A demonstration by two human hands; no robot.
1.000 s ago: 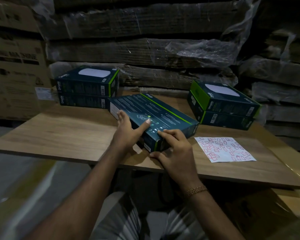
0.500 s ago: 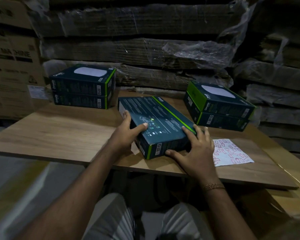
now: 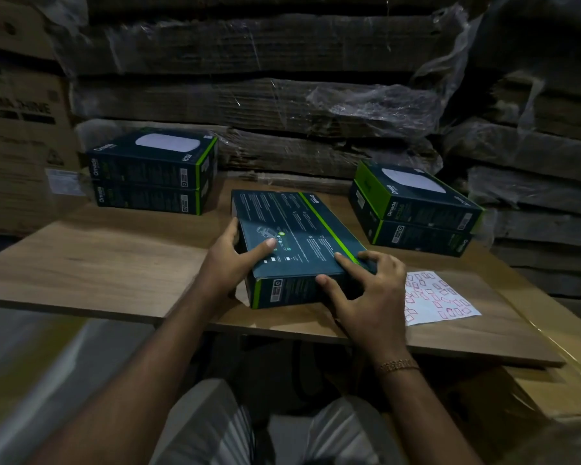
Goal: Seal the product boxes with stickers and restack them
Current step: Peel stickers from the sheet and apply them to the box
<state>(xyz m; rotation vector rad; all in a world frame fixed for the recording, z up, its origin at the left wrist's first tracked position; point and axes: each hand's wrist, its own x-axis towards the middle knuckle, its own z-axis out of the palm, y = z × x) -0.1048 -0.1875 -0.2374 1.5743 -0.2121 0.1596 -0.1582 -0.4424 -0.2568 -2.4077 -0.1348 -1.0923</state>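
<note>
A dark product box (image 3: 292, 229) with a green stripe lies printed back up on the wooden board (image 3: 114, 263), its near end facing me. My left hand (image 3: 230, 263) grips its near left corner, thumb on top and fingers down the side. My right hand (image 3: 366, 290) holds the near right corner, thumb on the front end face and forefinger on the top. A white sticker sheet (image 3: 440, 300) with small red-outlined stickers lies right of that hand. Two stacks of two boxes stand behind: one at back left (image 3: 151, 172), one at back right (image 3: 413, 209).
Shrink-wrapped flattened cardboard (image 3: 265, 105) is piled close behind the board. Brown cartons (image 3: 17, 129) stand at the left. A carton (image 3: 550, 380) sits under the board's right end. My knees are below the board's near edge.
The box has turned so its near end faces me more squarely. My right hand left the front edge, went round the right side, and now grips the near right corner.
</note>
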